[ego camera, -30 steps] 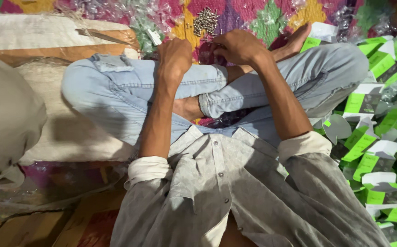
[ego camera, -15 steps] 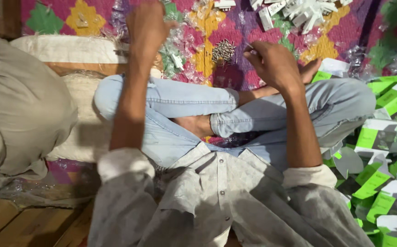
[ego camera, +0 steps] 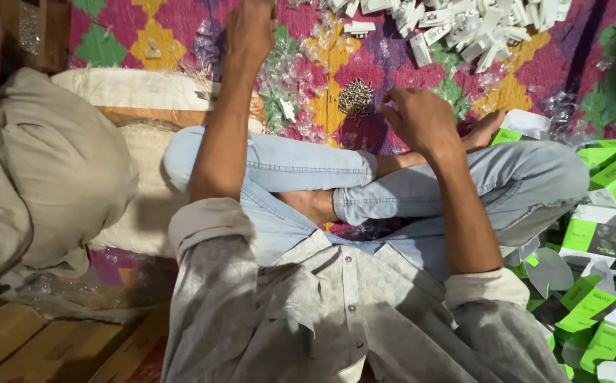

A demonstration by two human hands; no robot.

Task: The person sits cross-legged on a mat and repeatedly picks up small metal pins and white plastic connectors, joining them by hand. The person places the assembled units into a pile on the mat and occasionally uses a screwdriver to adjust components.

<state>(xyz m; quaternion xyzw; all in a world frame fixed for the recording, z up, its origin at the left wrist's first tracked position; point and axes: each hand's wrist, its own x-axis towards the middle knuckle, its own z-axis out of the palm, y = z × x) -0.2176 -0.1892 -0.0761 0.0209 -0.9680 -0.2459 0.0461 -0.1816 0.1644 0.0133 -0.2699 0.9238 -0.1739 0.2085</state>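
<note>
**Cross-legged on a patterned mat, both arms reaching forward**

The person sits with legs crossed in light blue jeans on a bright mat point(ego camera: 145, 25) of pink, yellow, green and purple diamonds. The left arm is stretched far forward and almost straight, the grey shirt sleeve rolled to the elbow. The left hand point(ego camera: 250, 28) is at the top edge of the view, seen from the back with its fingers curled downward; whether it has hold of anything cannot be told, since the fingertips are out of sight.

The right arm bends at the elbow and crosses over the right knee. The right hand point(ego camera: 421, 117) hovers low over the mat, fingers loosely curled and slightly spread, palm down, with nothing visibly gripped. Just beside its fingertips, toward the middle of the mat, lies a small heap of dark metal screws point(ego camera: 355, 96).

Farther off, near the mat's far edge, lies a scatter of small white plastic parts point(ego camera: 464, 28). Clear plastic wrappers point(ego camera: 287, 78) lie strewn between the two hands. At the person's right side is a pile of green-and-white cardboard boxes point(ego camera: 606, 213). To the left, a beige cushion point(ego camera: 67, 163) rests against a pale sack point(ego camera: 138, 89).
</note>
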